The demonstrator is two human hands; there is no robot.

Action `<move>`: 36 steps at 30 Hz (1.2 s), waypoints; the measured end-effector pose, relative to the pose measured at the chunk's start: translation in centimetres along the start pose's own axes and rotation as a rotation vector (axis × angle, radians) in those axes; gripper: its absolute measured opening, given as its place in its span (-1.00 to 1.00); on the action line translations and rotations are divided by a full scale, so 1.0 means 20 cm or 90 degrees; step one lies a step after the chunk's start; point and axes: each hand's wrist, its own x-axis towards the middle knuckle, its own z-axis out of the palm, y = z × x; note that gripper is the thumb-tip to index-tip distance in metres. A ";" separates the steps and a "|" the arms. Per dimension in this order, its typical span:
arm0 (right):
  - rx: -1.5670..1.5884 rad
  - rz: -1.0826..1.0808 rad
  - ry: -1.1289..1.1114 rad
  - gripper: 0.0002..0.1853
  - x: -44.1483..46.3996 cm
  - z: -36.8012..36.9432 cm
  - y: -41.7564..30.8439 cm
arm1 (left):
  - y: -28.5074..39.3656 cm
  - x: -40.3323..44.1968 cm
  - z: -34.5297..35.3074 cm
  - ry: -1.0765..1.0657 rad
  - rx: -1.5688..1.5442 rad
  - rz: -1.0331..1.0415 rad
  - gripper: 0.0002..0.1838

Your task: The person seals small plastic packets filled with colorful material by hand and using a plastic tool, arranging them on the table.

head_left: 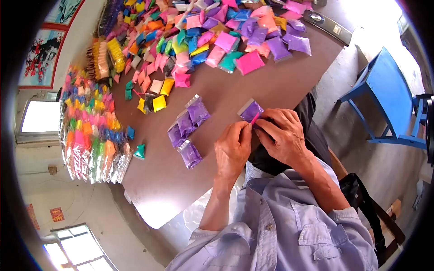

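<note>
Purple packet: small and pillow-shaped, in front of the person at 12 o'clock over the near edge of the table (316, 81); the purple packet (254, 109) sits just beyond the fingertips, its filled part towards the hands and a flat, clear end strip (245, 105) pointing to 10 o'clock.
Left hand: the left hand (232, 151) comes in from 7 o'clock, thumb and forefinger closed on the packet's near end.
Right hand: the right hand (284, 135) comes in from 4 o'clock, fingers curled and closed on the same end; the two hands nearly meet.
Pink strip: a narrow pink strip (255, 118) stands at the fingertips against the packet; which hand grips it, I cannot tell.
Weight and feel: likely very light, with a soft filling that dents under a thumb; the film is probably thin, a little slippery and easy to tear if pulled hard.
Best hold: a fingertip pinch on a flat end, or a loose grip across the filled middle, without squeezing.
Look: deep purple, glossy and creased, with bright glints on the film.
Similar packets: a small purple group (197, 113) at 10 o'clock from the hands; a many-coloured heap (226, 41) at 11 o'clock; long filled bags (79, 151) at 9 o'clock.
</note>
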 end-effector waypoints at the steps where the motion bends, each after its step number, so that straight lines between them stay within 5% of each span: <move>1: -0.001 0.006 0.003 -0.73 0.00 0.00 0.00 | -0.01 0.00 0.02 0.000 0.004 -0.002 -0.95; 9: 0.009 0.008 0.019 -0.74 -0.01 0.02 0.02 | -0.11 0.05 -0.02 -0.005 0.120 -0.081 -0.87; 26: 0.038 0.009 0.037 -0.70 -0.02 0.03 0.05 | -0.01 0.29 0.06 -0.064 0.154 0.092 -0.91; 36: 0.062 0.015 0.048 -0.72 -0.03 0.03 0.07 | 0.08 0.19 0.00 -0.115 0.095 0.049 -0.89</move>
